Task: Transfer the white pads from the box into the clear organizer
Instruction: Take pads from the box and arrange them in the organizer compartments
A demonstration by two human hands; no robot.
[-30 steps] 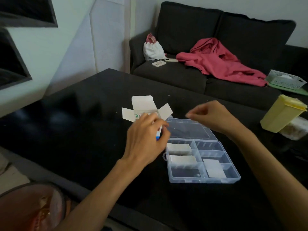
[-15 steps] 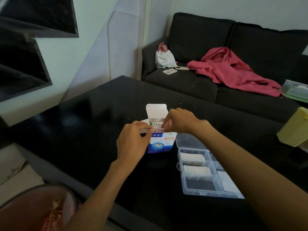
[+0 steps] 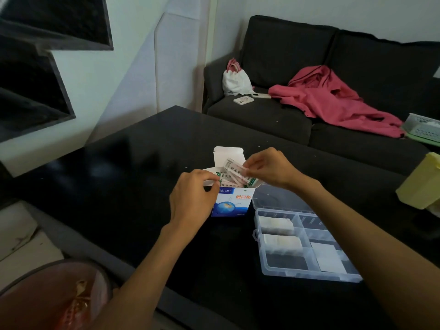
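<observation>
Two hands at small blue-and-white cardboard box [image 3: 232, 201]: my left hand [image 3: 192, 198] grips its side to steady it; my right hand [image 3: 266, 169] pinches white wrapped pads [image 3: 234, 173] fanning from its mouth. Clear plastic compartment organizer [image 3: 307, 275] waits just beside, three cells filled.

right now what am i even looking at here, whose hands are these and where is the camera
There is no machine here: these are a person's two bare hands, filmed by one wide-angle camera worn on the head, looking forward and down.

On the black table stands a small blue and white box, flaps open. The left hand steadies it at a top flap. The right hand pinches some wrapped white pads sticking out of the top.

To the right lies the clear organizer, lid open, with white pads already in three compartments. Behind is a dark sofa with a pink garment.
</observation>
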